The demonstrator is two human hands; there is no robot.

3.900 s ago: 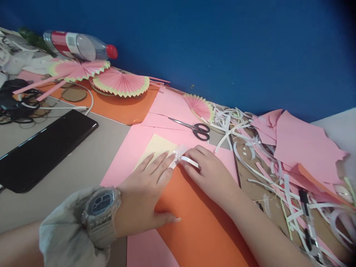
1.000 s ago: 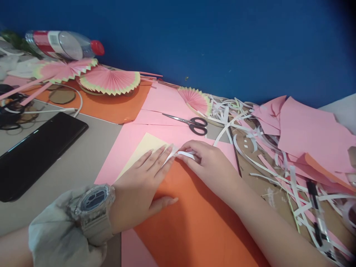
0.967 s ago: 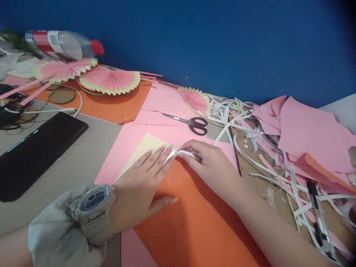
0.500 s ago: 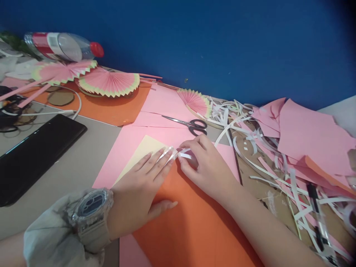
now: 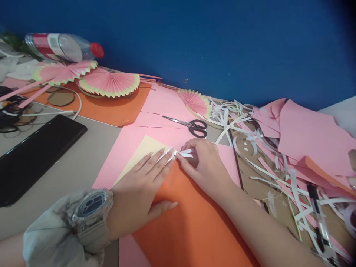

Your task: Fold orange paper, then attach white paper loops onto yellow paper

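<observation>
My left hand (image 5: 146,185) lies flat with its fingers spread, pressing down the edge where a pale yellow sheet (image 5: 141,149) meets an orange sheet (image 5: 191,222). Shiny white strips (image 5: 169,150) show under and between its fingertips. Just to the right, my right hand (image 5: 207,167) pinches thumb and fingers together at the end of a thin white strip (image 5: 187,155), whose loose ends point toward the palm. The pinch covers part of the strip. Pink sheets (image 5: 114,167) lie beneath the yellow and orange ones.
Black-handled scissors (image 5: 191,125) lie beyond my hands. A black phone (image 5: 41,155) is at left. Pleated pink paper fans (image 5: 111,83) and a plastic bottle (image 5: 66,47) sit far left; pink scraps (image 5: 311,133), white strips and a pen (image 5: 319,218) crowd the right, before a blue wall (image 5: 194,44).
My right hand has shifted slightly, its fingers curling lower and its thumb closing in toward the sheet corner. My left hand stays in place.
</observation>
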